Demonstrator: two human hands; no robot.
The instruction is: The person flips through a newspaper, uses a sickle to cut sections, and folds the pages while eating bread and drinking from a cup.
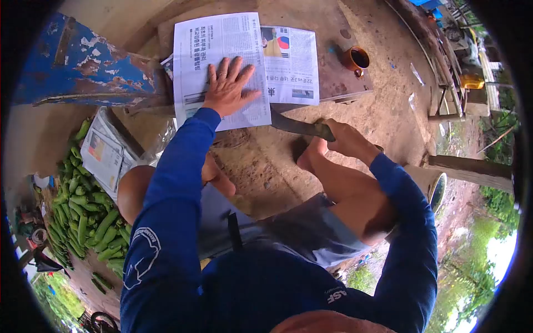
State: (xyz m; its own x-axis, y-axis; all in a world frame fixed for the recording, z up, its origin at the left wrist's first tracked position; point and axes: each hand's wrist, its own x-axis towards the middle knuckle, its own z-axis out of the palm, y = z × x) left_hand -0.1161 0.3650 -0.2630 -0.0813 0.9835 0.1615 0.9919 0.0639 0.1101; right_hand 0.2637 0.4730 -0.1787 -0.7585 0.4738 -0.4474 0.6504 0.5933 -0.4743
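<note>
My left hand (pixel 230 86) lies flat, fingers spread, on a folded newspaper sheet (pixel 222 41) on a low wooden table. Another newspaper sheet (pixel 297 66) with a colour picture shows from beneath its right side. My right hand (pixel 351 140) is wrapped round the handle of a machete (pixel 294 125). Its dark, curved blade points left, and the tip end is hidden under the edge of the top sheet, near the table's front edge.
A brown cup (pixel 355 58) of dark liquid stands at the table's right. Long green gourd-like vegetables (pixel 83 211) are heaped on the left, beside a stack of newspapers (pixel 102 152). A peeling blue board (pixel 89 66) juts in at upper left. My bare legs flank the ground below the table.
</note>
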